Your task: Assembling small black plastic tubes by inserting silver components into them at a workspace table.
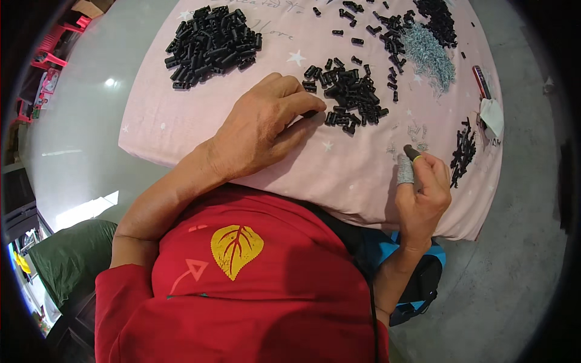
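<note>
Left forearm [175, 187]: bare below the sleeve, slants up and inward from a bent elbow [130, 245]. Left wrist [218, 160] nearly in line with it. Left hand [263, 124]: back uppermost, knuckles arched, index and thumb reaching rightward in a pinch. Right forearm [396, 278]: shorter in view, rises steeply. Right hand [431, 187]: well apart from the left, thumb [405, 172] grey-sheathed and raised, dark-capped index fingertip [411, 152] near it, other fingers curled

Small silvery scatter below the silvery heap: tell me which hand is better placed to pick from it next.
Right hand, probably: it is right beside the silvery scatter, while the left hand is farther off, at the middle black pile.
</note>
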Available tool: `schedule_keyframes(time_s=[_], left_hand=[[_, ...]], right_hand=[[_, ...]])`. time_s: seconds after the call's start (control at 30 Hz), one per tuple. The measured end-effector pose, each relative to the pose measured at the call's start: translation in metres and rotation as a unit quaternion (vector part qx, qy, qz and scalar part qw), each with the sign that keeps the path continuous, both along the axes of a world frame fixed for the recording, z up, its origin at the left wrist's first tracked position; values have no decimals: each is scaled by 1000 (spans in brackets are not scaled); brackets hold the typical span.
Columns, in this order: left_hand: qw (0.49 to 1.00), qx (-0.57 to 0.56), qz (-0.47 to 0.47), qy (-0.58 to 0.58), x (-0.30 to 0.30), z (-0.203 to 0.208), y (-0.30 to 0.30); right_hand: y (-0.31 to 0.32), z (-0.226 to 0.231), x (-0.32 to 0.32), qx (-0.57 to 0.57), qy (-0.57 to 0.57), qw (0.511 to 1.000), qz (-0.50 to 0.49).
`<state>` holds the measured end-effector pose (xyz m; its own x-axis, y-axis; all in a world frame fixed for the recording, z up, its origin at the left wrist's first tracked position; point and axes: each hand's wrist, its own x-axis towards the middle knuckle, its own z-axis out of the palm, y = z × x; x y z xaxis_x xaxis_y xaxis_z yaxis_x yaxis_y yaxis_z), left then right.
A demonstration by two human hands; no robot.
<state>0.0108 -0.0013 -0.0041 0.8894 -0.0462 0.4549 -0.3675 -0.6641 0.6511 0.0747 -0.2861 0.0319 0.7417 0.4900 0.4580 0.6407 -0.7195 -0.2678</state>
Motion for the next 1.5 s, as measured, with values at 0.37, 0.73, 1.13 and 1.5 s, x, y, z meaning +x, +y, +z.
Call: schedule_keyframes(time_s=[0.37,0.73,1.13,1.5], left_hand=[[1000,-8,3,-2,-2,-3,0],[999,-28,21,0,-5,0,2],[998,-9,22,65,-4,4,3],[878,-421,-113,198,-8,-1,1]], right_hand=[[0,-2,-7,16,84,996,31],[11,3,11,-3,60,997,40],[27,24,13,-188,50,978,76],[33,11,17,-11,114,990,82]])
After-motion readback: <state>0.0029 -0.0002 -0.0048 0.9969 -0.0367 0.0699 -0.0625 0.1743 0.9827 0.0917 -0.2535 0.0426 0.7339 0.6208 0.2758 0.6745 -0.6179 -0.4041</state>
